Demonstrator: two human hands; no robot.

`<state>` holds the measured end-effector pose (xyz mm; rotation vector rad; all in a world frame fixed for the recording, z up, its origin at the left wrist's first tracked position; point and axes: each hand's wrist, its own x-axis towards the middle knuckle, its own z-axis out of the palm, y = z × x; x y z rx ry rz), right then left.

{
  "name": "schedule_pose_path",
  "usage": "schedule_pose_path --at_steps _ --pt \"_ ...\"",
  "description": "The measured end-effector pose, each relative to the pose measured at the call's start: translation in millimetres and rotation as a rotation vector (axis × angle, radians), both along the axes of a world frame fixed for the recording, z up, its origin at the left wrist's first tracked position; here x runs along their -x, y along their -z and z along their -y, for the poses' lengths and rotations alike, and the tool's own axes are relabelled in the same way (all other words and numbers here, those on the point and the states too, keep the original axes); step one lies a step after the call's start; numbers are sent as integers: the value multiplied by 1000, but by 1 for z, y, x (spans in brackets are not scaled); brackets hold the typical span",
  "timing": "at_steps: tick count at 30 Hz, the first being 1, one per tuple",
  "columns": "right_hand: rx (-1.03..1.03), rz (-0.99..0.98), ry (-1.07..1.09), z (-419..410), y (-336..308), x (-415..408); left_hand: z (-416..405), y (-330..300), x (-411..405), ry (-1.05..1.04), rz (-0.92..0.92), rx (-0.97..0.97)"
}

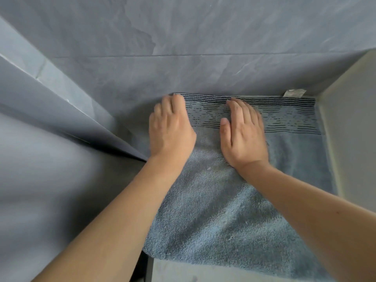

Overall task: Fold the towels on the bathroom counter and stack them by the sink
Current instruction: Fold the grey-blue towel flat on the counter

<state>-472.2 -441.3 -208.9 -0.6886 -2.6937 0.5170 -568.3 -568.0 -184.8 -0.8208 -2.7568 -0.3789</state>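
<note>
Left hand (169,127) and right hand (243,133), fingers straight and flat, press the blue-grey terry towel with its black-striped woven band (213,210), which lies against the counter's back edge. Smoothing should run outward from the centre, wrists low, forearms reaching forward.

Blue-grey terry towel with a black patterned band (234,210) covers the counter beneath it, and its near edge runs out of view at the bottom right; the parts of it under the left hand (171,129) and right hand (243,137) are hidden. Both forearms are cut off by the bottom and right edges, so nothing above them shows. The small silvery tag (294,93) at the towel's far right corner is too small to read, and the pale surface (350,129) on the right is cropped, so it can't be identified.
</note>
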Motion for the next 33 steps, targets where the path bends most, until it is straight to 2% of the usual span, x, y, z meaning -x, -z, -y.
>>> schedule_pose_path --at_steps 2,4,7,10,13,16,20,23,25,27,30,33 --pt "51 -41 -11 -1 -5 -1 9 8 -33 192 86 -134" --pt "118 -86 -13 0 -12 -6 21 18 -58 231 198 20" --pt "157 -105 59 -1 -19 -35 23 29 -61 152 233 199" --pt "135 63 294 -8 -23 -105 19 32 -56 178 224 249" --pt "338 184 554 -3 -35 -167 21 35 -57 162 246 277" --pt "481 326 582 16 -45 -194 20 32 -56 181 260 303" --pt "482 454 634 40 -56 -226 12 21 -59 121 266 375" --pt "487 497 670 52 -53 -241 -11 10 -89 188 191 168" --pt "494 469 684 56 -50 -245 -35 6 -110 415 194 54" --pt "501 329 688 56 -50 -246 -60 7 -123 602 256 124" --pt "634 75 651 55 -53 -249 -80 18 -125 611 373 337" --pt "768 -36 585 60 -61 -249 -83 29 -128 565 311 424"
